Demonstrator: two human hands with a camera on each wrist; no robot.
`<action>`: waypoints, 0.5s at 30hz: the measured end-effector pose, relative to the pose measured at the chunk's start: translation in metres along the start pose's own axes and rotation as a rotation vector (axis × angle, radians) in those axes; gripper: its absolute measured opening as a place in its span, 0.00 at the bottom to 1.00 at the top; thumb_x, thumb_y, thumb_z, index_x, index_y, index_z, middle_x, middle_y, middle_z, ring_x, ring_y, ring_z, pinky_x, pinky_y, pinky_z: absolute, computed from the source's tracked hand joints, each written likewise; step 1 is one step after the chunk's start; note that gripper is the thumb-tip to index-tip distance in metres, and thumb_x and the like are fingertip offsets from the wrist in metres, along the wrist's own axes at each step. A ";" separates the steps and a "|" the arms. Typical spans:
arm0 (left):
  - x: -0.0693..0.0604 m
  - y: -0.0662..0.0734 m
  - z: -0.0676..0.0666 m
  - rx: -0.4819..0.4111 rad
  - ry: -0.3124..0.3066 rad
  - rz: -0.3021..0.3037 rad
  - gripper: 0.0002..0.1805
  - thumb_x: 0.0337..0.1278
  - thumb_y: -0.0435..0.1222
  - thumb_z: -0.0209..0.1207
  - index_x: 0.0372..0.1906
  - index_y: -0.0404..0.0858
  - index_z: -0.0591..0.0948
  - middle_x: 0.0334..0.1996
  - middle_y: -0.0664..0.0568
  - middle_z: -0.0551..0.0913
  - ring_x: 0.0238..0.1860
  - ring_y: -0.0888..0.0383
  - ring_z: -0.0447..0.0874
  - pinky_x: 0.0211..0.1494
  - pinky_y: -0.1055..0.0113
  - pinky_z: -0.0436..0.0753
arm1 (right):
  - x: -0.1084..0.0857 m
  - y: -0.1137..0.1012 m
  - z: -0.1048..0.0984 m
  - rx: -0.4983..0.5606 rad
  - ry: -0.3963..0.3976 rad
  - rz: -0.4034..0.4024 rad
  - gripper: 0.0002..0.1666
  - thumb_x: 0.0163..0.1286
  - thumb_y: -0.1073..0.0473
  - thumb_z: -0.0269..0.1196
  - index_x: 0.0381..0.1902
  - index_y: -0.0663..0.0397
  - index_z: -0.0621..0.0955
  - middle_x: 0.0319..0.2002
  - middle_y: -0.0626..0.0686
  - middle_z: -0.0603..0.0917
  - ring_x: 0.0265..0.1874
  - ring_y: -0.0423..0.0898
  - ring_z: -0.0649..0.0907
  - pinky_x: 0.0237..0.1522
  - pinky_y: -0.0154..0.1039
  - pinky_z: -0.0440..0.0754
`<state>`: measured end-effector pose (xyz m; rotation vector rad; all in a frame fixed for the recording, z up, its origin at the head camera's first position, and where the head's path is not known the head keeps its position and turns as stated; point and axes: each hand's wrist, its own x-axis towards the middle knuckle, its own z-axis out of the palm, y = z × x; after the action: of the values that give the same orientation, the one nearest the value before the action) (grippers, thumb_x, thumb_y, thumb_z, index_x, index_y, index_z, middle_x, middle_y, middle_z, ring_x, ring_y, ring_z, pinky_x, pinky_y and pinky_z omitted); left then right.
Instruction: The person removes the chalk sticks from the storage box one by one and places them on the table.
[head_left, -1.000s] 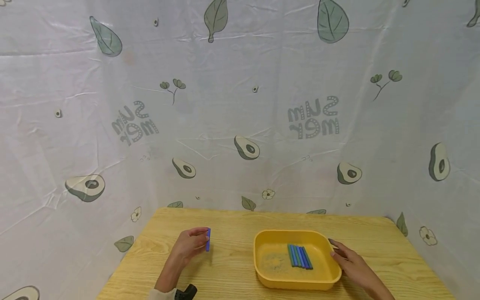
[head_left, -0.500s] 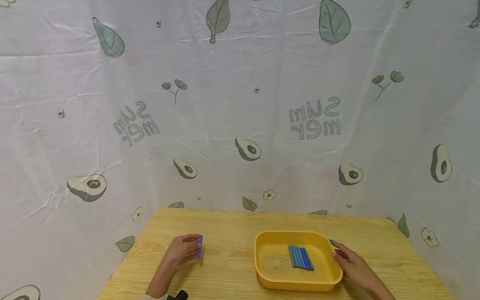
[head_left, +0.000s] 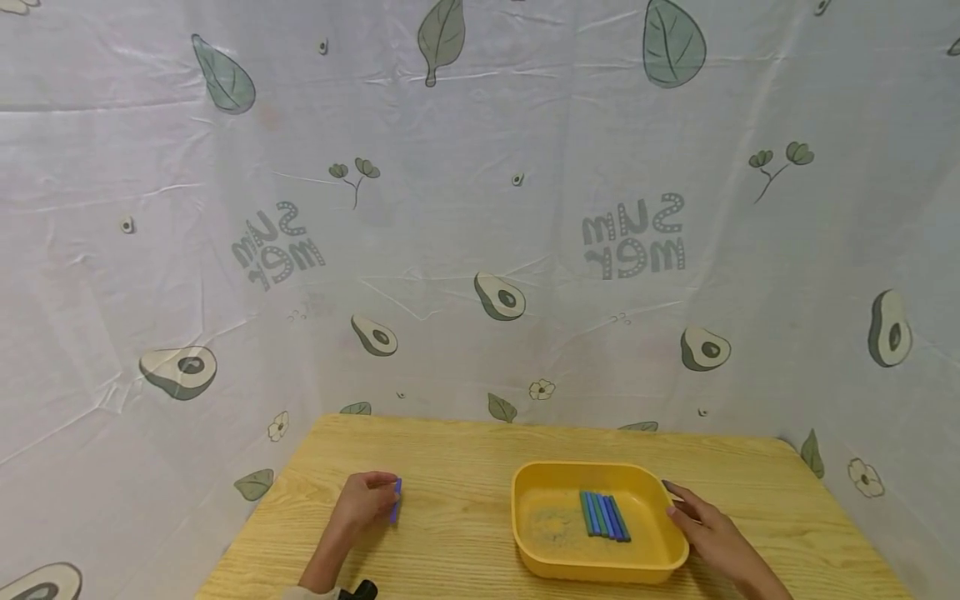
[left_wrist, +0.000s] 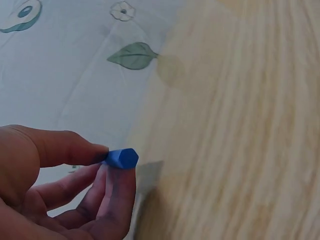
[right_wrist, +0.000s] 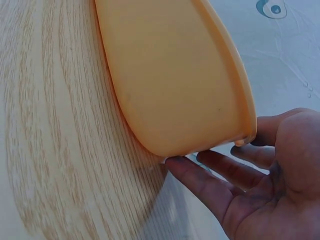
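Note:
In the head view, my left hand [head_left: 363, 502] pinches a blue chalk stick [head_left: 395, 508] low over the left part of the table. The left wrist view shows the six-sided end of the chalk stick [left_wrist: 125, 158] between thumb and smudged fingers. My right hand [head_left: 705, 529] holds the right side of a yellow tray [head_left: 600, 572]. In the right wrist view its thumb passes behind the tray's rim [right_wrist: 240, 75] while the fingers touch the outer wall. Several blue and green chalk sticks [head_left: 605, 515] lie side by side in the tray.
A light wooden table [head_left: 457, 450] spans the front. Coloured dust [head_left: 552, 525] marks the tray's floor at left. A pale printed curtain [head_left: 420, 250] hangs behind the table and along its sides.
My left hand has moved left and down toward the tabletop with the blue chalk stick. The right hand stays at the tray, and the view has shifted slightly.

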<state>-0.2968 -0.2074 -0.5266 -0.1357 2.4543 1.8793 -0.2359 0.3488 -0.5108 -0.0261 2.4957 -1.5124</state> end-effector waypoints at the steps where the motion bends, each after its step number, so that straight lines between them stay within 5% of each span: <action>1: 0.000 0.000 0.001 0.034 0.025 0.011 0.19 0.61 0.23 0.65 0.57 0.20 0.84 0.52 0.32 0.88 0.44 0.51 0.91 0.44 0.60 0.92 | 0.000 0.000 0.000 0.007 -0.004 0.000 0.39 0.91 0.54 0.48 0.83 0.76 0.51 0.71 0.82 0.71 0.58 0.63 0.88 0.50 0.49 0.92; 15: 0.000 -0.005 0.008 0.115 0.061 0.031 0.18 0.57 0.23 0.63 0.53 0.21 0.85 0.48 0.34 0.87 0.44 0.52 0.89 0.44 0.60 0.92 | -0.001 0.001 0.000 0.087 -0.014 0.026 0.38 0.90 0.56 0.47 0.83 0.77 0.51 0.69 0.83 0.71 0.53 0.59 0.90 0.46 0.51 0.93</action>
<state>-0.2965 -0.2013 -0.5335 -0.1536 2.6116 1.7659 -0.2354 0.3496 -0.5113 0.0103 2.4069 -1.6029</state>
